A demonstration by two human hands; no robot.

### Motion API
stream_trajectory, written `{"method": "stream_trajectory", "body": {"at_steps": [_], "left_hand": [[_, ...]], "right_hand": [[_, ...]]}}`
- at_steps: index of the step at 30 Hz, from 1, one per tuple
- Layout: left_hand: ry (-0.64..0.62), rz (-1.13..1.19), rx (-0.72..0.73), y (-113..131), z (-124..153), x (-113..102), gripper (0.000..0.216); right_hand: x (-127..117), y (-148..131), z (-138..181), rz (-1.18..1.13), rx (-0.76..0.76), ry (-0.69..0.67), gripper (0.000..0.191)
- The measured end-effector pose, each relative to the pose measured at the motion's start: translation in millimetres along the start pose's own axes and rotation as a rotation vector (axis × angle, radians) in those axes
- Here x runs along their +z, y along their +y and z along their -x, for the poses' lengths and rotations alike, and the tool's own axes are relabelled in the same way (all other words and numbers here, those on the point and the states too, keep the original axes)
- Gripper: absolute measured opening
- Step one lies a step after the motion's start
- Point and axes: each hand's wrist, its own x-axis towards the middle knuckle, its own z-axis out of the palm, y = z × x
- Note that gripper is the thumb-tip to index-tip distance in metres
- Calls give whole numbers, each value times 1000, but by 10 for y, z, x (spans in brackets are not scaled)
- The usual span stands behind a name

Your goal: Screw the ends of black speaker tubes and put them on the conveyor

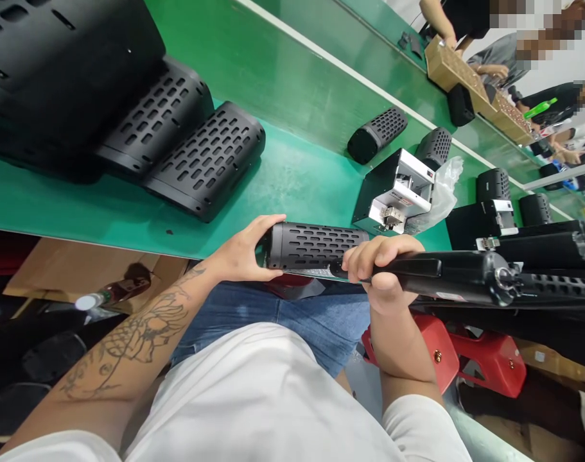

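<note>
My left hand (246, 251) grips the left end of a black perforated cylindrical housing (316, 245), held at the near edge of the green bench (292, 173). At the housing's right end, my right hand (381, 266) is closed around the black body of an electric screwdriver (465, 274), whose tip points at the housing's lower edge. The driver's body runs off to the right.
Several more black perforated housings (196, 160) lie at the left, and others (376, 133) stand farther along the bench. A black-and-white screw feeder box (398, 189) sits just beyond my hands beside a clear bag. Red stools (485, 359) stand below. Other people work at the far right.
</note>
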Motion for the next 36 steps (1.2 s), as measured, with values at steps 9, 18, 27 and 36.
{"method": "stream_trajectory", "body": {"at_steps": [9,18,27,36], "left_hand": [[-7,-17,5,-11,11,0,111],[7,-89,74,-82,48,31,112],[2,-143,66,-74,63,28,106],[18,-175,19,-146,89,51,111]], "right_hand": [[-41,114,51,-53,-34,-103,38],[-428,-23,-93,-1,-46,72,41],[-1713,385,-731,434,-327,734,54],[-1513,356,-565,413,-307,637,44]]}}
